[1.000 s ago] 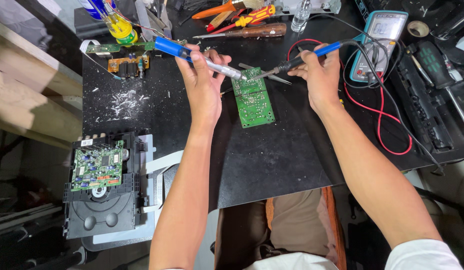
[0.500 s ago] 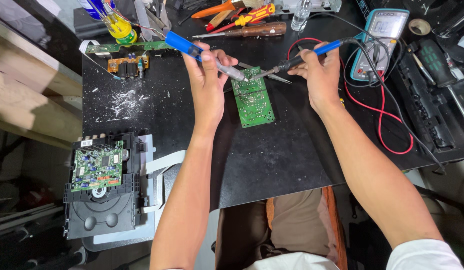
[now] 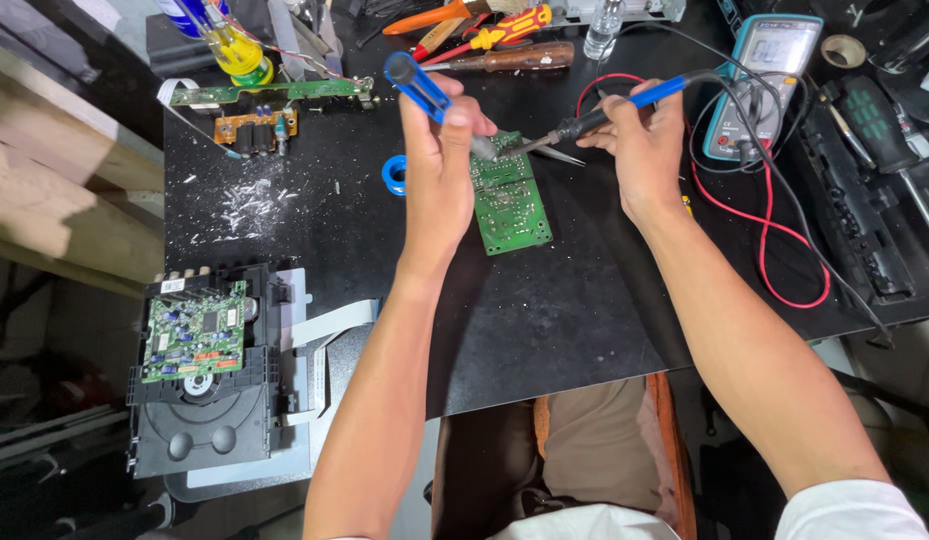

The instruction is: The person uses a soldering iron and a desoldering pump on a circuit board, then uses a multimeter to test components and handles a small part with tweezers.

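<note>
Two bare hands work over a green circuit board (image 3: 509, 195) lying flat on a black surface (image 3: 545, 310), near its far middle. The left hand (image 3: 440, 150) has its fingers closed around a blue-handled suction pump (image 3: 418, 85), held steeply upright, its tip hidden behind the hand at the board's far end. The right hand (image 3: 640, 140) has its fingers wrapped around a soldering iron (image 3: 605, 112) with a blue grip; the iron lies nearly level, its long axis running from right to left, and its metal tip meets the board's far edge just beside the left hand. The board's long side runs away from the person, tilted slightly leftward. Both hands sit equally close to that one spot, one on each side.

Left of the board lies a small blue ring-shaped spool (image 3: 394, 175). Screwdrivers (image 3: 505, 38) rest beyond it. A meter (image 3: 760, 85) with red and black leads sits to the right. A disc drive (image 3: 200, 370) sits at the near left corner, well apart.
</note>
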